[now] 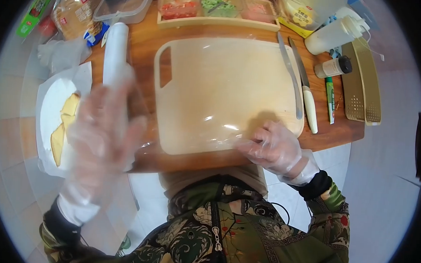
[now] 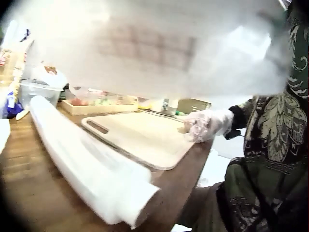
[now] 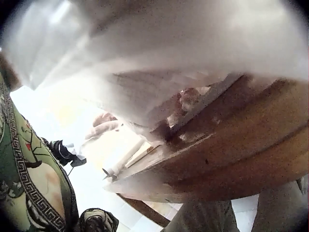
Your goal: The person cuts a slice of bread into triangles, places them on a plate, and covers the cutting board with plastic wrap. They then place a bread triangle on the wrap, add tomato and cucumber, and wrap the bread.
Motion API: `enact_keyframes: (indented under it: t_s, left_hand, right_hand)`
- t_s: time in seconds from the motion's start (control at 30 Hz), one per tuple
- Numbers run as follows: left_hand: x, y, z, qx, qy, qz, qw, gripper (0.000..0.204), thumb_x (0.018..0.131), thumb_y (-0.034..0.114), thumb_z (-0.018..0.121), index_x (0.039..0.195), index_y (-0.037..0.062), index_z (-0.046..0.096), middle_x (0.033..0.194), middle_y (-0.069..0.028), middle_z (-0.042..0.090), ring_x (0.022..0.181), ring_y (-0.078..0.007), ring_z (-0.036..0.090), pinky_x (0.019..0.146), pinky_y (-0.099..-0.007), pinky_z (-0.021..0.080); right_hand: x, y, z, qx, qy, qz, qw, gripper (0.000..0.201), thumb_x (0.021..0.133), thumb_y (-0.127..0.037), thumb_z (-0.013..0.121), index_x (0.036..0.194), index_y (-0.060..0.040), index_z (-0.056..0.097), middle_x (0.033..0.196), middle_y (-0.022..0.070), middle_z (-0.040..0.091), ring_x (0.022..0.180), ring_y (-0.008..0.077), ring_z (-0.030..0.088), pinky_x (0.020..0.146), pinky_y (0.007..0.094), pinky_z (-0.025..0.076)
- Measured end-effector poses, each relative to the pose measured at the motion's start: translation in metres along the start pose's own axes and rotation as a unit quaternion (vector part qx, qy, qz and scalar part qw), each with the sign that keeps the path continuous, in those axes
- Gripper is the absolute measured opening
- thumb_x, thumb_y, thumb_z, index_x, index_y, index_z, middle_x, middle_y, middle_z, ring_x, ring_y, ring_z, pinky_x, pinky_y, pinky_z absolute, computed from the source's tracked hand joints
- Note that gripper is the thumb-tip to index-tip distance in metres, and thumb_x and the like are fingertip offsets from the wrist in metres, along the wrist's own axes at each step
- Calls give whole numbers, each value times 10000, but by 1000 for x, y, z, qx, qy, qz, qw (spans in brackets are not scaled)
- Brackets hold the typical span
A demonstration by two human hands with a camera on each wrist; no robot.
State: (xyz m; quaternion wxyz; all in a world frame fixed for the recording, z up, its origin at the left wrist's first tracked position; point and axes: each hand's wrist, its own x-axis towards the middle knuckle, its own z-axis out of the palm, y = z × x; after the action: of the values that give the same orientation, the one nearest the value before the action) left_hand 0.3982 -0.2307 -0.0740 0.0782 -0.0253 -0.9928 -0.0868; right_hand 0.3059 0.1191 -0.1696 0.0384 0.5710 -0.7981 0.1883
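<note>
White, a roll [image 1: 115, 47] is lying left of the cutting board [image 1: 222, 80], likely for easy reach; the blurred left hand [image 1: 99, 126] is hovering spread near it; the right hand [image 1: 276, 147] is hovering near-right, curled, whether pinching I cannot tell.

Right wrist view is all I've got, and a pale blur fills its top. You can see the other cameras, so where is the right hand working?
Observer: At the near edge of the cutting board, the gloved right hand sits toward the right corner.
Operator: What's right of the board?
Observer: A white-handled knife.
Operator: And past the far edge?
Observer: Chopped green pieces in a clear container.
</note>
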Motion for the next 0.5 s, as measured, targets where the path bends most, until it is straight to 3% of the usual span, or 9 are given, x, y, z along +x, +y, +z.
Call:
enact_keyframes:
  t_s: [0.03, 0.07, 0.13, 0.23, 0.33, 0.4, 0.43, 0.5]
  left_hand:
    - [5, 16, -2, -7, -15, 53, 998, 549, 838, 152, 753, 1366, 89, 617, 1125, -156, 656, 1117, -374, 620, 943, -423, 547]
    - [5, 20, 1, -7, -11, 58, 998, 549, 838, 152, 753, 1366, 89, 617, 1125, -156, 656, 1117, -374, 620, 943, -423, 547]
    - [6, 23, 18, -4, -43, 224, 974, 423, 764, 66, 699, 1187, 78, 686, 1094, -141, 659, 1089, -383, 619, 935, -459, 540]
    - [18, 23, 36, -31, 6, 245, 969, 346, 730, 38, 646, 1069, 69, 702, 1085, -141, 663, 1101, -380, 619, 947, -479, 528]
    - [46, 18, 43, 11, 12, 260, 965, 351, 805, 62, 711, 1155, 64, 704, 1181, -117, 676, 1181, -393, 620, 979, -482, 538]
    - [73, 17, 46, 37, -11, 269, 962, 356, 817, 66, 705, 1172, 64, 698, 1211, -115, 674, 1204, -396, 609, 1009, -478, 520]
    - [85, 16, 48, 63, -36, 274, 959, 361, 828, 69, 699, 1189, 63, 691, 1241, -114, 672, 1226, -399, 597, 1039, -473, 502]
    - [103, 14, 59, 77, -24, 281, 956, 365, 851, 100, 690, 1214, 63, 682, 1267, -120, 664, 1245, -397, 585, 1063, -471, 482]
  right_hand:
    - [-1, 1, -1, -6, 4, 2, 1000, 504, 682, -200, 793, 1175, -299, 762, 796, -45, 524, 721, 194, 544, 586, 346, 432]
    - [-2, 1, -3, -10, -13, -3, 1000, 487, 701, -207, 780, 1179, -298, 758, 814, -43, 537, 732, 197, 551, 606, 349, 438]
    - [-4, -1, -7, -19, -27, -6, 999, 470, 720, -213, 767, 1183, -297, 755, 832, -40, 549, 742, 199, 559, 626, 351, 444]
    - [-6, -1, -15, -27, -28, -6, 999, 377, 777, -225, 748, 1148, -291, 762, 842, -37, 564, 750, 210, 571, 633, 352, 449]
    - [-1, 0, -35, 28, -33, 27, 999, 260, 830, -208, 747, 1085, -250, 779, 837, -34, 632, 720, 219, 599, 586, 362, 451]
    - [6, 12, -49, -47, 97, 75, 991, 135, 874, -195, 736, 992, -188, 801, 773, 4, 682, 660, 252, 629, 553, 401, 475]
    - [24, 10, -65, -36, 105, 159, 981, 109, 882, -191, 730, 931, -135, 811, 738, 77, 709, 632, 303, 654, 571, 445, 510]
    - [39, 28, -65, -36, 121, 176, 976, 110, 889, -190, 723, 933, -132, 807, 750, 93, 707, 654, 318, 660, 591, 449, 520]
